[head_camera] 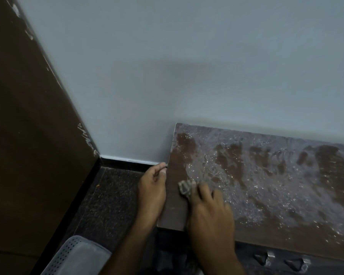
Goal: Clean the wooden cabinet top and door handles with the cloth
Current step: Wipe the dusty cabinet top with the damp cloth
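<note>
The brown wooden cabinet top point(266, 175) fills the lower right, coated with grey dust that is wiped off in dark streaks. My right hand point(211, 213) presses a small grey crumpled cloth point(185, 187) onto the top near its left end. My left hand point(152, 190) rests against the cabinet's left edge, thumb on the top and fingers curled down the side. Two metal door handles point(270, 255) point(306, 262) show on the cabinet front at the bottom right.
A pale blue wall point(187, 66) runs behind the cabinet. A dark brown panel point(28, 135) stands at the left. Dark speckled floor point(111, 195) lies between them, with a grey perforated basket point(75, 257) at the bottom left.
</note>
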Motion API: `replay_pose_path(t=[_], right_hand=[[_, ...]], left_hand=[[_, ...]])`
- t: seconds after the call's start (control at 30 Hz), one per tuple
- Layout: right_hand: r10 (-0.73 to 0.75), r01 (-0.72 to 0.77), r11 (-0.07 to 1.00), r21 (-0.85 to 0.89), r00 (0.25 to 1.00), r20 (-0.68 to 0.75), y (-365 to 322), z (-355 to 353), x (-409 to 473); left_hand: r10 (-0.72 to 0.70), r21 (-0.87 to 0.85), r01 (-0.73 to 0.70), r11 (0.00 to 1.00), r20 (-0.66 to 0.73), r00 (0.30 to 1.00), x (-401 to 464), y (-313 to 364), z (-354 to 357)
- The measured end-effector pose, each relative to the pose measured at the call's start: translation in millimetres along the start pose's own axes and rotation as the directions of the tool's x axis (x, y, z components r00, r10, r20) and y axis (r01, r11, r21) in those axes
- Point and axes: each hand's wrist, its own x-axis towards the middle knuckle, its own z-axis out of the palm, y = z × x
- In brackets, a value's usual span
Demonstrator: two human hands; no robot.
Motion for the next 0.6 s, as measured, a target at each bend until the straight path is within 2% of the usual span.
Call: replay_pose_path(t=[0.1, 0.13, 0.23, 0.3, 0.47, 0.53, 0.6], right_hand=[[0.13, -0.13, 0.991, 0.007, 0.991, 0.034, -6, 4, 28], [0.113, -0.114, 0.993, 0.012, 0.993, 0.037, -12, 6, 33], [-0.083, 0.08, 0.996, 0.049, 0.994, 0.073, -21, 8, 23], [-0.113, 0.107, 0.993, 0.059, 0.988, 0.109, -13, 3, 9], [0.123, -0.123, 0.992, 0.008, 0.991, 0.058, -4, 10, 46], [0.071, -0.073, 0.996, 0.048, 0.996, 0.051, -17, 14, 54], [-0.048, 0.04, 0.994, 0.1, 0.996, 0.077, -21, 13, 45]], left_hand=[[0.078, 0.107, -0.075, 0.991, -0.019, 0.997, -3, 2, 3], [0.092, 0.13, -0.089, 0.987, -0.017, 0.996, -3, 3, 3], [0.062, 0.14, -0.065, 0.988, 0.022, 0.998, 2, 4, 2], [0.047, 0.118, -0.052, 0.992, 0.041, 0.998, 6, 5, 0], [0.069, 0.125, -0.073, 0.99, 0.041, 0.997, 11, 8, 3], [0.07, 0.144, -0.077, 0.987, 0.051, 0.996, 13, 12, 6], [0.066, 0.137, -0.071, 0.988, 0.04, 0.997, 18, 15, 7]])
